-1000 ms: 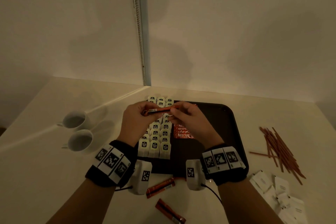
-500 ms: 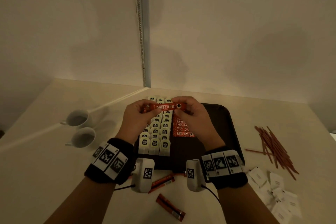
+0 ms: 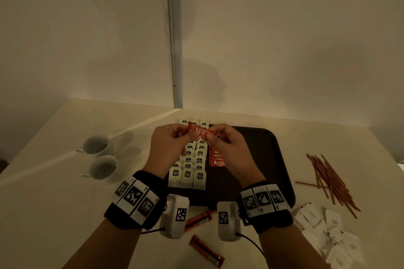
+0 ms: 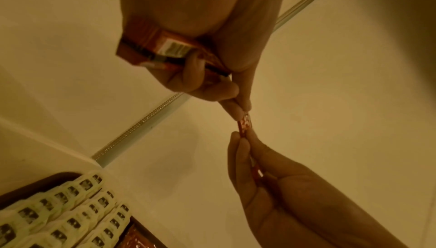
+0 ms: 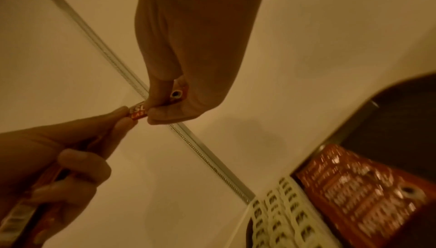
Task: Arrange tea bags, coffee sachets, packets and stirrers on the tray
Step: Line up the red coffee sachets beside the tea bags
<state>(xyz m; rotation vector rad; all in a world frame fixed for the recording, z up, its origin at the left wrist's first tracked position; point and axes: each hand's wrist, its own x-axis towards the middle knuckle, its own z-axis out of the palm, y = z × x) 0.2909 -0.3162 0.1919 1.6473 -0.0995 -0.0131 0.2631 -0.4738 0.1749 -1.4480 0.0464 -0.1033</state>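
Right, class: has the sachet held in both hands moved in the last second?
Yes. The held sachet has turned face-up and tilted, its left end now over the far row of tea bags on the tray.

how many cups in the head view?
2. One white cup sits on the table left of the tray; the second cup sits just in front of it. None seem hidden.

Two plain pale walls (image 3: 284, 39) meet in a corner, where a metal strip (image 3: 175, 50) with a beaded chain runs down to a cream table (image 3: 43, 214). The light is dim and warm, with soft shadows on walls and tabletop.
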